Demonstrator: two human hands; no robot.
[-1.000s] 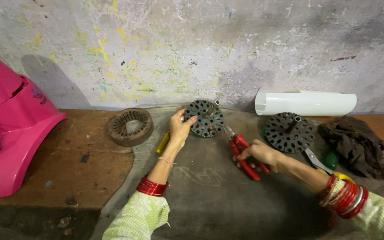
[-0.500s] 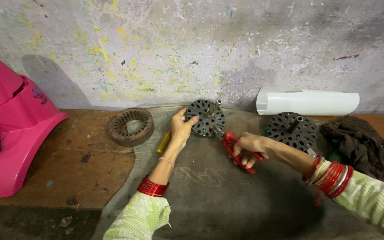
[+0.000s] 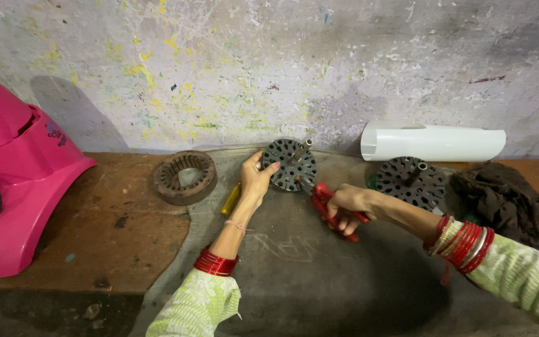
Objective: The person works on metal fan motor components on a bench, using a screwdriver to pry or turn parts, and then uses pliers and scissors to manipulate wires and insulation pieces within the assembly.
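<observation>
In the middle, the left hand (image 3: 256,178) grips one of two holey discs (image 3: 290,165), the right hand (image 3: 347,203) squeezes one red pliers (image 3: 330,209).

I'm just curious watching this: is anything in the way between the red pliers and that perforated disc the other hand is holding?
Nothing visible: the red-handled pliers in the right hand already reach the dark perforated metal disc, which the left hand steadies.

Counted on the work surface: two dark perforated metal discs, one (image 3: 289,164) at the left hand and a second (image 3: 412,181) further right. One rusty slotted ring (image 3: 184,176), one red-handled pliers (image 3: 329,206), one yellow-handled screwdriver (image 3: 231,198). One white curved plastic cover (image 3: 432,142), one dark cloth (image 3: 500,200), one pink moulded shell (image 3: 20,181).
</observation>
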